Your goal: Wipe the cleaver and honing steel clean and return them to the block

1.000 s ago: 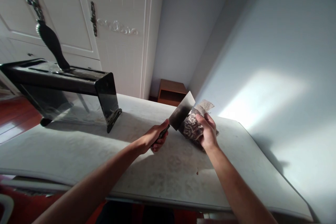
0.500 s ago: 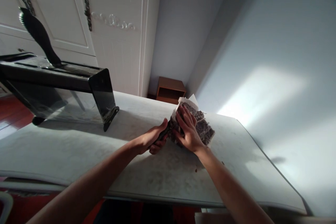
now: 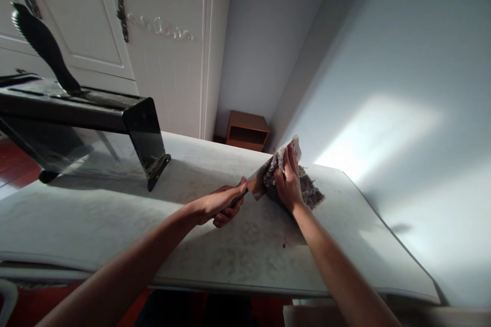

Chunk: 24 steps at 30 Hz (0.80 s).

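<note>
My left hand [image 3: 222, 205] is closed around the black handle of a wide-bladed kitchen knife [image 3: 255, 183], above the table. Its blade points away to the right, and the far part is hidden by a shaggy grey-brown cloth [image 3: 312, 193] with a pale backing. My right hand [image 3: 288, 181] grips this cloth, fingers pressing it over the blade. The cloth's lower end hangs loose to the right of my wrist.
On the left of the white-covered table [image 3: 184, 250] stands a black knife block [image 3: 140, 127] with clear sides and one black-handled knife [image 3: 44, 43] in it. Beyond are a white cabinet [image 3: 164, 71], a small brown shelf box [image 3: 248, 121] and a pale wall [image 3: 402, 61].
My right hand has slid the cloth away to the right along the blade, towards its far end. More of the blade by the handle now shows. My left hand has hardly moved.
</note>
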Each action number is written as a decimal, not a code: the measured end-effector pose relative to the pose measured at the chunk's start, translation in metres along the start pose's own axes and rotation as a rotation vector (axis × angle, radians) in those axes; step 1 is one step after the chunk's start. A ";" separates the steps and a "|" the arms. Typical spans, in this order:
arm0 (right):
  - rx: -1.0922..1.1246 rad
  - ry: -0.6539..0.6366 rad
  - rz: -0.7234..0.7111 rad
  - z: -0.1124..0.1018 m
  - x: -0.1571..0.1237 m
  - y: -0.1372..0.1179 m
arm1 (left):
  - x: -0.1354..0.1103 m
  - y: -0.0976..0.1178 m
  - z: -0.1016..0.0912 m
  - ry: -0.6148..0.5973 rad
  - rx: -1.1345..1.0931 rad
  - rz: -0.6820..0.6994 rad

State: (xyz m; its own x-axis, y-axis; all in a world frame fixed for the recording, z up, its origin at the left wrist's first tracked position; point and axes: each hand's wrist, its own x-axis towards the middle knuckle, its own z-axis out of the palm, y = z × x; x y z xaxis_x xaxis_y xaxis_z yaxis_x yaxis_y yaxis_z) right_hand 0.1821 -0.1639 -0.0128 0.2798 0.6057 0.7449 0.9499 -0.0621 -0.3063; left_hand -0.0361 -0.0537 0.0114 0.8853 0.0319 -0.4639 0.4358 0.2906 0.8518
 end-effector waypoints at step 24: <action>0.861 -0.002 0.641 -0.033 0.013 0.023 | -0.002 0.000 -0.012 -0.108 -0.152 0.017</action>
State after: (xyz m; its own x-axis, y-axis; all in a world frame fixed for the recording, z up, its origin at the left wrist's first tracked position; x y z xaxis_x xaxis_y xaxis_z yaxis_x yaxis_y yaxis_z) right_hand 0.2124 -0.1835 0.0093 0.6906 0.6600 0.2959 0.2076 0.2110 -0.9552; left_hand -0.0396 -0.0424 0.0093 0.9084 -0.0627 -0.4134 0.3980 0.4325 0.8090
